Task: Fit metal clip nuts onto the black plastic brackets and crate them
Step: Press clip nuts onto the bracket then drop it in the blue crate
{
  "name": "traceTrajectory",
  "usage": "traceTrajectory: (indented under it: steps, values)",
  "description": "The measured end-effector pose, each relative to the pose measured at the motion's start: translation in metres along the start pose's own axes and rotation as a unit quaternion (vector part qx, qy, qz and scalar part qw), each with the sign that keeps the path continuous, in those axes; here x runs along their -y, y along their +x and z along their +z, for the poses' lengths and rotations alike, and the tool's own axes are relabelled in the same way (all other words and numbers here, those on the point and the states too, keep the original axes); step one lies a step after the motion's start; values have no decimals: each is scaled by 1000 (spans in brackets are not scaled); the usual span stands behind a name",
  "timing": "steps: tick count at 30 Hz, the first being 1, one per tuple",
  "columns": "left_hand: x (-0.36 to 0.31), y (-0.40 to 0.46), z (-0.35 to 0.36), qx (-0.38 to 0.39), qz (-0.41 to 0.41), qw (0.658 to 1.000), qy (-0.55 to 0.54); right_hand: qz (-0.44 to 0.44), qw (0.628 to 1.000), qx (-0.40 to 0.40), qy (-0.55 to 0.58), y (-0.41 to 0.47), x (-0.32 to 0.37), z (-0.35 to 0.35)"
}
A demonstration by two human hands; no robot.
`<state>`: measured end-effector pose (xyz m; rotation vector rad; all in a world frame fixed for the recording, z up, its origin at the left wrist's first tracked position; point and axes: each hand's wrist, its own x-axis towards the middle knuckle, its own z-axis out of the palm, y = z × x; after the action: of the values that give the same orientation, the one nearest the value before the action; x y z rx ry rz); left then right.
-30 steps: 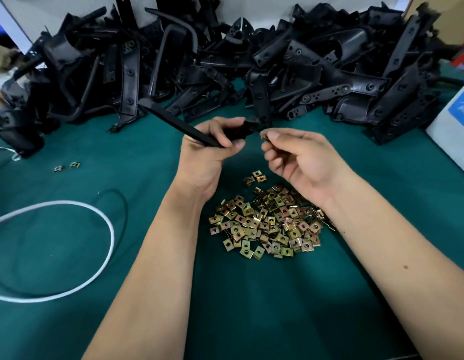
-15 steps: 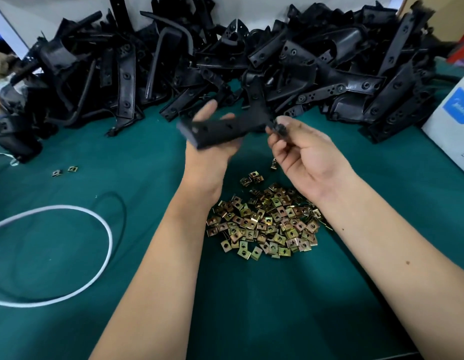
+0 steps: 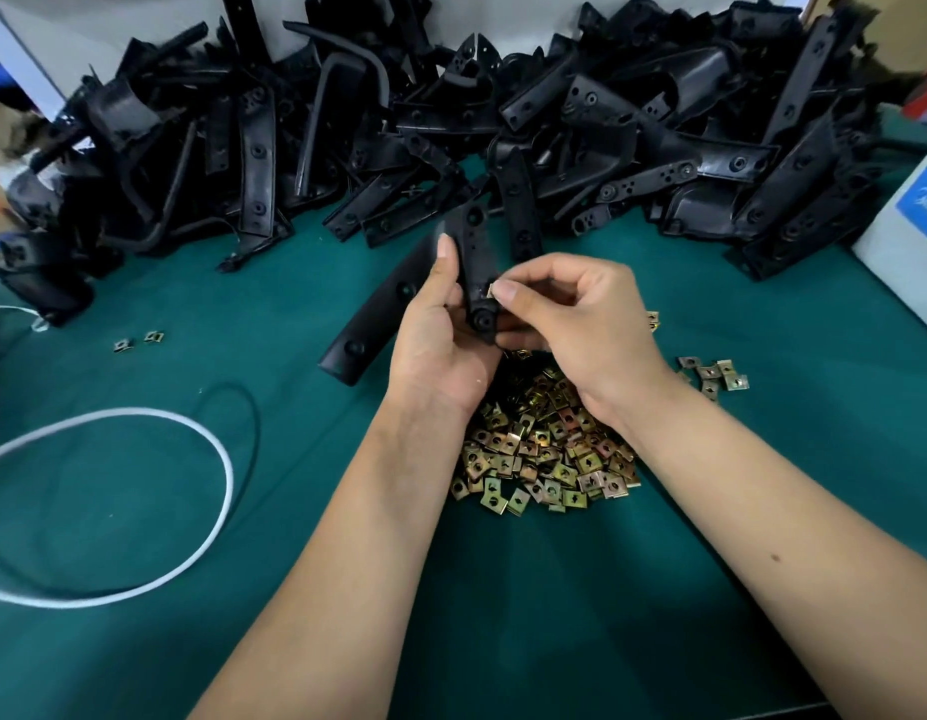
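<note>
Hands first: I've got the left hand (image 3: 446,345) wrapped around a black bracket (image 3: 474,267), thumb up along its near edge, fingers curled behind, holding it above the desk (image 3: 503,615). The bracket is a bent piece; one leg points up and away, the other runs down to the left past the wrist, round holes showing on both. The right hand (image 3: 581,324) is right against it, thumb and forefinger pinched together on a small clip nut (image 3: 490,290) at the bracket's edge, just above the lower hole. I can only see a sliver of that nut, so I cannot tell whether it is seated on the plastic or merely touching it.

Directly below both wrists, a heap of brass-coloured clip nuts (image 3: 544,454) lies on the green cloth, partly hidden by my forearms. A few strays (image 3: 716,374) sit just to the right of the heap, and two more loose nuts (image 3: 138,341) lie well off to the left.

Further out, a big pile of black brackets (image 3: 503,137) runs across the far side of the desk, edge to edge. A white cord loop (image 3: 139,506) curls on the left beside a thin black one. A white box with a blue label (image 3: 913,246) sits at the right edge.
</note>
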<state>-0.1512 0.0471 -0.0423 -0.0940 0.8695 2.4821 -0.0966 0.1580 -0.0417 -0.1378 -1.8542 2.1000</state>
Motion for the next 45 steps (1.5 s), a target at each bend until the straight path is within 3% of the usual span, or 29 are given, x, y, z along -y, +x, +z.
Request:
traceTrajectory:
  steps: [6, 16, 22, 33, 36, 39, 41, 45]
  values:
    - [-4, -1, 1, -24, 20, 999, 12, 15, 999, 0, 36, 0, 1, -1]
    - [0, -6, 10, -83, 8, 996, 38, -19, 999, -3, -29, 0, 0, 0]
    - [3, -8, 15, -85, 13, 996, 19, -36, 999, -10, 12, -2, 1, 1]
    - [8, -1, 8, -77, 28, 997, -5, -50, 989, 3, -137, 4, 4, -1]
    - [6, 1, 6, -63, 38, 997, -23, -97, 951, -52, -288, 9, 11, -11]
    - [4, 2, 5, -74, 47, 993, -80, -83, 836, -131, -527, 15, 17, -35]
    - [1, 3, 3, -70, 49, 990, -109, -38, 795, -146, -588, 19, 23, -52]
    - [-10, 2, -2, -68, 66, 988, -125, -86, 835, -42, -542, 18, 23, -52]
